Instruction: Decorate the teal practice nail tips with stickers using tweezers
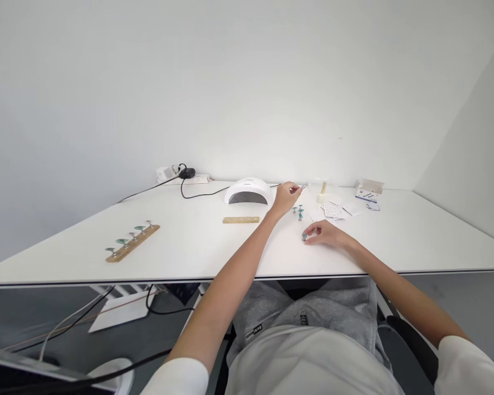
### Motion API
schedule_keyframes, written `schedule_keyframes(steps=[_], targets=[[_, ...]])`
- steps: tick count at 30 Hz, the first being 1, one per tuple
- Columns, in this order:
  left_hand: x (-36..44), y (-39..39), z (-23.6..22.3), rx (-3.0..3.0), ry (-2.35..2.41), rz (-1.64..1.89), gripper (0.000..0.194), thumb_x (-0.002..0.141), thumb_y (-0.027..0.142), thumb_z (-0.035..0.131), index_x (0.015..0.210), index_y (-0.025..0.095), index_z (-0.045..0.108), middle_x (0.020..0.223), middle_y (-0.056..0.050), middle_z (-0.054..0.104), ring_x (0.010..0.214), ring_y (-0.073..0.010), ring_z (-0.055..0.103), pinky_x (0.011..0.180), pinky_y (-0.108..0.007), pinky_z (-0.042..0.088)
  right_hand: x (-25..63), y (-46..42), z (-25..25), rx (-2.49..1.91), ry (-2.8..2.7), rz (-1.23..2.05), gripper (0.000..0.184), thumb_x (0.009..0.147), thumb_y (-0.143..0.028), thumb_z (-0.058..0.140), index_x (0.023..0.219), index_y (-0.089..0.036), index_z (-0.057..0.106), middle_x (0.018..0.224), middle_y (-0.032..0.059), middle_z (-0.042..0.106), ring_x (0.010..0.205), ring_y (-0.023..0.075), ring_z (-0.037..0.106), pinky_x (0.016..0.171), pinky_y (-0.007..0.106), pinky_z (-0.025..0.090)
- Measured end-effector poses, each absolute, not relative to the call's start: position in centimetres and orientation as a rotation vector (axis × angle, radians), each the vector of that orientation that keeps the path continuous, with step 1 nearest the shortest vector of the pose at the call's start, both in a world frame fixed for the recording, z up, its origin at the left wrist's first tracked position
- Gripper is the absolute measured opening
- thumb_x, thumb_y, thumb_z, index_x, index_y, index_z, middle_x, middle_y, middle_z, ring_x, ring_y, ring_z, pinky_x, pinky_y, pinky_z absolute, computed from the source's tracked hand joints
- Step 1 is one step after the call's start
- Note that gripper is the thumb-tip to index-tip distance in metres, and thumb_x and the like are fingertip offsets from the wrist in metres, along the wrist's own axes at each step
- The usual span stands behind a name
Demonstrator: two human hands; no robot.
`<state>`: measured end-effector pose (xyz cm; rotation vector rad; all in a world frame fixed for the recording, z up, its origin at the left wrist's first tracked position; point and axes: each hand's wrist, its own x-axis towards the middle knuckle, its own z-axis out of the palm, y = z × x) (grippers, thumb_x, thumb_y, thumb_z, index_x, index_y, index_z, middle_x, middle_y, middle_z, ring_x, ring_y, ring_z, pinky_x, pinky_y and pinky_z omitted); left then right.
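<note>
My left hand (286,198) is raised over the table beside the nail lamp (249,185), fingers pinched on a small, slender, shiny thing (303,186) whose kind is unclear. Lower and to the right, my right hand (325,233) rests at the white tabletop. Its thumb and fingers close on a small teal press-on nail (304,237) on a metal stand. Just beyond it stand several more teal nails (300,212) on little stands. Patterned sticker sheets (333,210) lie loosely behind my right hand.
A short wooden strip (241,220) lies before the lamp. At left, a wooden holder (134,243) carries several nails on stands. A small bottle (321,196) and an opened box (369,192) stand back right. Black cables (201,195) run along the back.
</note>
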<state>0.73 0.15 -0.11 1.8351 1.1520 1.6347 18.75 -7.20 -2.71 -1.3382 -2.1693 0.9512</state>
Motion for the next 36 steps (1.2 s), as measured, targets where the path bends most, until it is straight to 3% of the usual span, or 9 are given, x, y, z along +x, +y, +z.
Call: schedule_keyframes(steps=[7,12,17,25,36], targets=[[0.8,0.1,0.1,1.854,1.137,1.644,0.017,0.075,0.026,0.06,0.061,0.017,0.06,0.071,-0.004,0.064,0.068,-0.0151,0.057,0.071,-0.03,0.046,17.7,-7.2,-3.4,-1.29,-2.071,1.034,0.023,0.057,-0.037,0.078,0.069,-0.017,0.075,0.073,0.0029,0.068,0.062,0.0129,0.048,0.058,0.027,0.034],[0.8,0.1,0.0,1.867,1.168,1.64,0.019,0.076,0.028,0.061,0.061,0.017,0.061,0.07,-0.003,0.064,0.065,-0.0142,0.056,0.068,-0.029,0.045,18.6,-6.6,-3.5,-1.233,-2.002,1.066,0.028,0.055,-0.038,0.08,0.071,-0.016,0.074,0.065,0.0022,0.065,0.059,0.0119,0.048,0.056,0.026,0.036],[0.8,0.0,-0.2,1.922,1.132,1.677,0.02,0.078,0.031,0.06,0.063,0.018,0.06,0.07,-0.003,0.063,0.065,-0.0139,0.055,0.066,-0.029,0.045,19.4,-3.9,-1.2,-1.046,-1.873,1.088,0.033,0.059,-0.045,0.079,0.07,-0.016,0.068,0.071,0.0052,0.068,0.059,0.0137,0.057,0.055,0.026,0.043],[1.3,-0.6,-1.2,2.183,1.104,1.755,0.02,0.086,0.033,0.056,0.071,0.019,0.06,0.072,-0.002,0.058,0.067,-0.0134,0.051,0.067,-0.028,0.043,19.6,0.6,-0.6,-0.961,-1.687,0.716,0.037,0.06,-0.051,0.077,0.071,-0.017,0.066,0.073,0.0054,0.068,0.056,0.0136,0.059,0.054,0.027,0.048],[1.9,-1.2,-2.3,2.428,1.013,1.731,0.024,0.092,0.034,0.046,0.075,0.02,0.056,0.073,-0.004,0.054,0.066,-0.0137,0.049,0.062,-0.027,0.041,20.3,-0.4,-1.3,-0.89,-1.54,0.699,0.023,0.065,-0.038,0.071,0.076,-0.017,0.07,0.073,0.0057,0.071,0.062,0.016,0.062,0.065,0.031,0.053]])
